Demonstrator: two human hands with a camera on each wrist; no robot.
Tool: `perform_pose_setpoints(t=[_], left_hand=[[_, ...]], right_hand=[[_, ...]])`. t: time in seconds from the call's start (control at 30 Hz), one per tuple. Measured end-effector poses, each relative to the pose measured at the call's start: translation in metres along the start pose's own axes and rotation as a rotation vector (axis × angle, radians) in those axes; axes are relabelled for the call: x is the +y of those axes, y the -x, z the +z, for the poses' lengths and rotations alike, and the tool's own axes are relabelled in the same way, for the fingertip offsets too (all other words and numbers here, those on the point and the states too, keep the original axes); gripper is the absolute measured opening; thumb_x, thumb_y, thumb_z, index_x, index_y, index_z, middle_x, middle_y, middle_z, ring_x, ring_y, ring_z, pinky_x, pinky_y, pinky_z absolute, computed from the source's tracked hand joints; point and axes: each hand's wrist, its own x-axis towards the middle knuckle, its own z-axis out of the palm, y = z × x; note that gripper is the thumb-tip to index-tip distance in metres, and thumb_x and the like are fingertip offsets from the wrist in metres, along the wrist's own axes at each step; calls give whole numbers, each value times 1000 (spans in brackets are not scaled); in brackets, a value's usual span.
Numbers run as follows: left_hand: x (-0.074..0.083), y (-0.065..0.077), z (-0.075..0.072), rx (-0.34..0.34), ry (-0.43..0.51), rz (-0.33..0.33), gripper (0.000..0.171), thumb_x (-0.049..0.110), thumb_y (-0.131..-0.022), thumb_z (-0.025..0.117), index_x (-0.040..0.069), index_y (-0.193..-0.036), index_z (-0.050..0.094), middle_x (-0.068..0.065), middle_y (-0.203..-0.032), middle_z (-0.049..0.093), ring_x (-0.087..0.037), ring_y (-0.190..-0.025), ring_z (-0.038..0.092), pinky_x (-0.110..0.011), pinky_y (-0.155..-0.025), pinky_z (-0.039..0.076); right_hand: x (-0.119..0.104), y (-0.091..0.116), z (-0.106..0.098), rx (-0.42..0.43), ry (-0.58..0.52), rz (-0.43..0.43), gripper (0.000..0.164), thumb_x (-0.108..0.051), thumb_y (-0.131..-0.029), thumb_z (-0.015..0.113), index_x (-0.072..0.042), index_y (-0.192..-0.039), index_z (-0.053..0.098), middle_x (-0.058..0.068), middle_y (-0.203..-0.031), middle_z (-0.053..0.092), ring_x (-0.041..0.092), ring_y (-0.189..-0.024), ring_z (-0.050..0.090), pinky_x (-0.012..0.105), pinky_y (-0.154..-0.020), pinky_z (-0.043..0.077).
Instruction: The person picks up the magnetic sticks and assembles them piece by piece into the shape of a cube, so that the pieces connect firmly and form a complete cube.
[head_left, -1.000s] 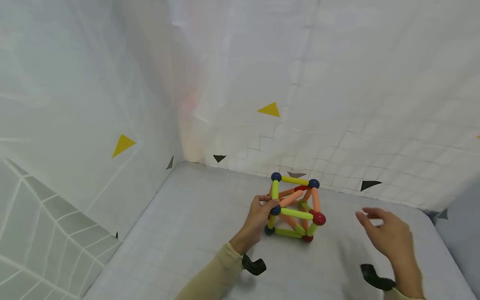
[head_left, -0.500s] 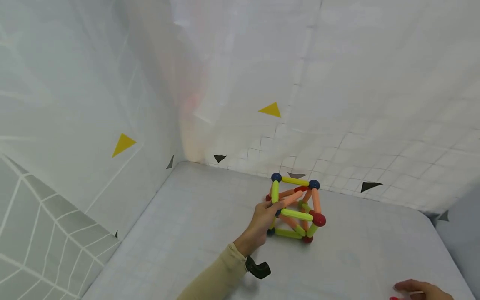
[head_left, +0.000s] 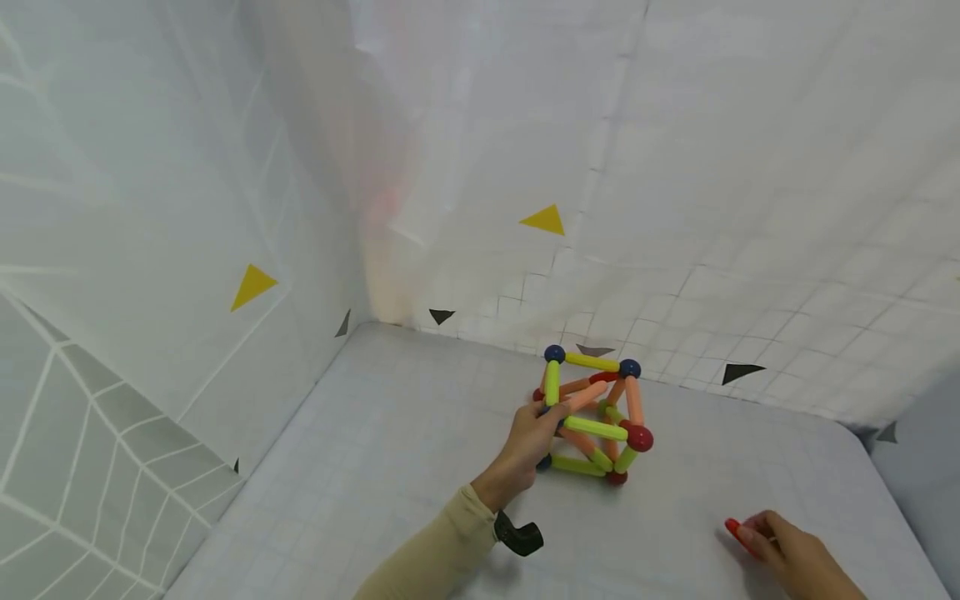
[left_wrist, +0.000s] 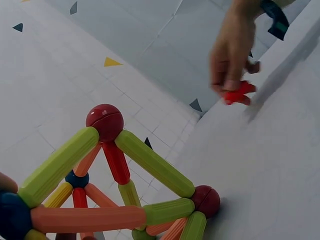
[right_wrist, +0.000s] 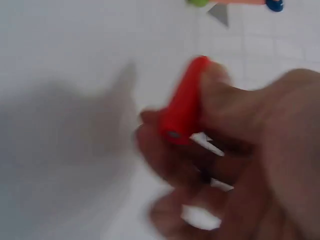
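Observation:
A cube-like frame of magnetic rods and balls (head_left: 596, 428) stands on the white surface, with green, orange, yellow and red rods joined by dark blue and red balls. My left hand (head_left: 521, 450) grips its near left upper corner, thumb and fingers at a blue ball (left_wrist: 14, 215) and the end of an orange rod (head_left: 587, 396). To the right, apart from the frame, my right hand (head_left: 798, 550) pinches a red magnetic rod (right_wrist: 186, 102) between thumb and fingers. A metal tip shows at one end of that rod in the right wrist view.
Behind the frame rises a white sheet wall (head_left: 675, 208) with a grid print and triangle marks. Another sheet wall (head_left: 150, 208) closes the left side. The white tabletop (head_left: 375, 467) extends around the frame. Dark bands with a curved piece (head_left: 519, 536) sit on the wrists.
My right hand went down to the lower right edge, then came back leftward and up with a red rod. The left hand shifted slightly at its corner; the frame stayed put.

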Motion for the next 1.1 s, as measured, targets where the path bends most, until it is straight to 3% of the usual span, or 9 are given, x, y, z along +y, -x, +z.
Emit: perform_pose_setpoints(t=[0.13, 0.23, 0.33, 0.5, 0.7, 0.87, 1.0, 1.1], left_hand=[[-1, 0, 2, 23, -3, -16, 45, 53, -101, 67, 25, -137, 69, -3, -132, 64, -21, -113, 58, -54, -106, 44], [-2, -1, 1, 29, 1, -15, 51, 55, -100, 69, 21, -138, 69, -3, -134, 62, -23, -114, 57, -53, -106, 44], [-2, -1, 1, 48, -10, -29, 50, 56, -99, 69, 19, -132, 71, -3, -133, 62, -23, -114, 56, -54, -106, 44], [-3, 2, 1, 67, -19, -46, 47, 55, -99, 69, 14, -123, 75, -3, -129, 63, -24, -113, 53, -52, -104, 43], [-4, 2, 0, 51, -3, -30, 48, 54, -99, 69, 13, -123, 76, -4, -128, 64, -24, -114, 53, -53, -102, 43], [-4, 3, 0, 40, 12, -8, 44, 50, -101, 68, 14, -124, 77, -4, -130, 65, -24, -116, 54, -54, -102, 42], [-5, 2, 0, 44, 10, -15, 41, 48, -103, 66, 15, -125, 76, -3, -131, 66, -24, -117, 53, -54, -102, 42], [-5, 1, 1, 38, 9, -16, 39, 48, -104, 65, 18, -126, 76, -2, -132, 65, -24, -118, 52, -54, -103, 41]], right_hand=[[-41, -8, -22, 288, -46, -181, 31, -30, -110, 60, -1, -119, 63, 4, -93, 73, 7, -77, 58, 27, -60, 46], [-69, -21, -41, 520, -26, -348, 25, -19, -102, 73, -5, -123, 69, 9, -97, 76, 6, -78, 59, 25, -57, 45], [-98, -36, -58, 627, -13, -481, 30, -9, -94, 80, -6, -122, 73, 14, -102, 75, 18, -85, 61, 24, -59, 47], [-143, -56, -80, 626, -5, -609, 29, -4, -90, 82, -7, -118, 76, 14, -109, 74, 28, -97, 60, 31, -70, 52], [-180, -75, -86, 500, 2, -660, 28, -3, -92, 80, -10, -118, 78, 13, -114, 75, 32, -104, 59, 51, -79, 54], [-201, -83, -82, 401, 100, -646, 26, -1, -90, 82, -9, -115, 80, 13, -113, 76, 33, -106, 58, 55, -88, 57], [-211, -87, -76, 389, 192, -644, 26, -1, -87, 84, -7, -112, 81, 14, -111, 77, 32, -105, 58, 54, -89, 59], [-213, -91, -73, 370, 195, -649, 26, 0, -87, 84, -7, -112, 81, 13, -111, 77, 32, -106, 57, 54, -90, 59]])
